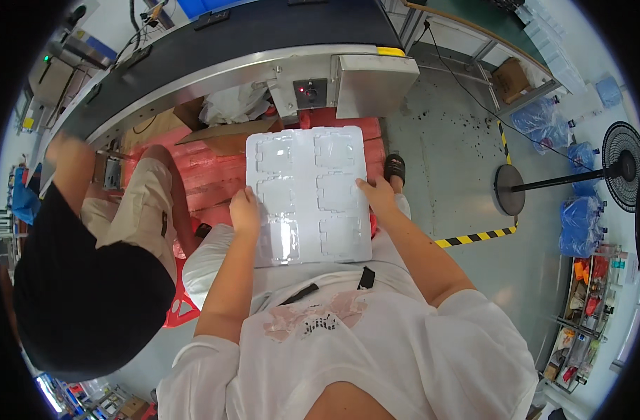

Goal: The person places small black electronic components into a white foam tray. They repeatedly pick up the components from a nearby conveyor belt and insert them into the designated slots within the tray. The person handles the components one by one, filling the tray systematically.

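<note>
A white plastic tray (307, 199) with several moulded recesses rests over my lap. Along its left edge my left hand (245, 212) grips it, and the fingers curl out of sight beneath. My right hand (381, 198) holds the opposite edge, with the thumb on top. Clear, shiny patches show in some recesses, brightest at the lower left. Whether it is one tray or several stacked together, I cannot tell.
Ahead runs a conveyor with a black belt (264, 31) and a metal control box (376, 85). A cardboard box (229, 138) lies beneath it. To my left sits a co-worker in a black shirt (89, 280). A standing fan (622, 164) is on the right.
</note>
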{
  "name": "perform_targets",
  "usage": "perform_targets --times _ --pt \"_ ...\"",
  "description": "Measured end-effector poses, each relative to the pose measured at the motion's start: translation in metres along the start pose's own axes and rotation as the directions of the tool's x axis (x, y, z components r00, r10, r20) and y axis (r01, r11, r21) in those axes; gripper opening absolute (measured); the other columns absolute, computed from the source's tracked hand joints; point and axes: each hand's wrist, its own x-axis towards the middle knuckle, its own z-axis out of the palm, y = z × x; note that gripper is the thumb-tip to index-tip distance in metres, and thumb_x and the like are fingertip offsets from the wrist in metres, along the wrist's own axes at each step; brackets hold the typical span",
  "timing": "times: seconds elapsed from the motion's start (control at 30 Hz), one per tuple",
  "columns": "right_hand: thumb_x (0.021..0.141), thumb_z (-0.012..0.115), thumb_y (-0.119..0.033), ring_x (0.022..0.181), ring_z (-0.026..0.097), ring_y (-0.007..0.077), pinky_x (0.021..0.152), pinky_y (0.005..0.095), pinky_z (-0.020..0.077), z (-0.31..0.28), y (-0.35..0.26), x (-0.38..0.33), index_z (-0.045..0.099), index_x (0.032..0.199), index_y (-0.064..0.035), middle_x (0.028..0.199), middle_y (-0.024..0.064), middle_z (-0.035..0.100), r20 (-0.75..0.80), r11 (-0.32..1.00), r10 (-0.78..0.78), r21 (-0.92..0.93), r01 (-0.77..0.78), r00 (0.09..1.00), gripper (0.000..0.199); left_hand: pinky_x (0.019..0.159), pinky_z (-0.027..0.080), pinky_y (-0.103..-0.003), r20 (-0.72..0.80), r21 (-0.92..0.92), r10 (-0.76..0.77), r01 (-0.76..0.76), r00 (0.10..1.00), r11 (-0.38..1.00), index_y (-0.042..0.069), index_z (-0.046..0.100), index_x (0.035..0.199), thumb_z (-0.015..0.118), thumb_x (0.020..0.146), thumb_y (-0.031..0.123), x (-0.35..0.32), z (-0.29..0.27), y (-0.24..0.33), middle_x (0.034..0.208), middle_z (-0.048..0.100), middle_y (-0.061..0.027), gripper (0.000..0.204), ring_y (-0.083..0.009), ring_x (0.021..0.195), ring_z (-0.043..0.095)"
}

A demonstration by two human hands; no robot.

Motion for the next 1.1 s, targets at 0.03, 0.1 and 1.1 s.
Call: perform_targets --times 0.03,0.1,1.1 --pt "0.080 0.059 -0.045 0.076 0.063 0.0319 0.064 0.0412 0.0486 -0.013 -0.018 0.002 0.060 0.091 0.0072 0.083 0.0213 0.063 0.089 0.985 0.167 0.021 -0.169 0.982 0.054 0.068 0.044 -0.049 -0.001 -0.002 0.026 -0.026 1.000 1.000 -0.007 0.059 0.080 0.048 0.090 0.026 0.001 -0.006 -0.002 0.078 0.059 -0.0270 0.036 -0.0436 0.076 0.057" --pt "0.080 0.058 -0.050 0.072 0.064 0.0283 0.059 0.0400 0.0503 -0.060 -0.079 0.007 0.060 0.092 0.0072 0.082 0.0187 0.063 0.268 0.880 0.453 0.019 -0.475 0.850 0.058 0.066 0.045 -0.044 -0.138 -0.019 0.135 -0.139 0.981 0.990 -0.006 0.060 0.085 0.050 0.090 0.024 0.010 -0.026 -0.004 0.072 0.058 -0.0235 0.032 -0.0370 0.070 0.058" --pt "0.081 0.060 0.000 0.083 0.056 0.0107 0.075 0.0252 0.0466 -0.037 -0.170 0.014 0.055 0.113 -0.0021 0.092 0.0041 0.059 0.393 0.952 -0.218 0.286 0.106 0.893 0.033 0.081 0.045 -0.031 0.064 -0.272 0.508 -0.475 0.859 0.837 0.004 0.064 0.102 0.058 0.081 0.010 0.140 -0.186 0.281 0.096 0.063 -0.0090 0.022 -0.0221 0.089 0.058"
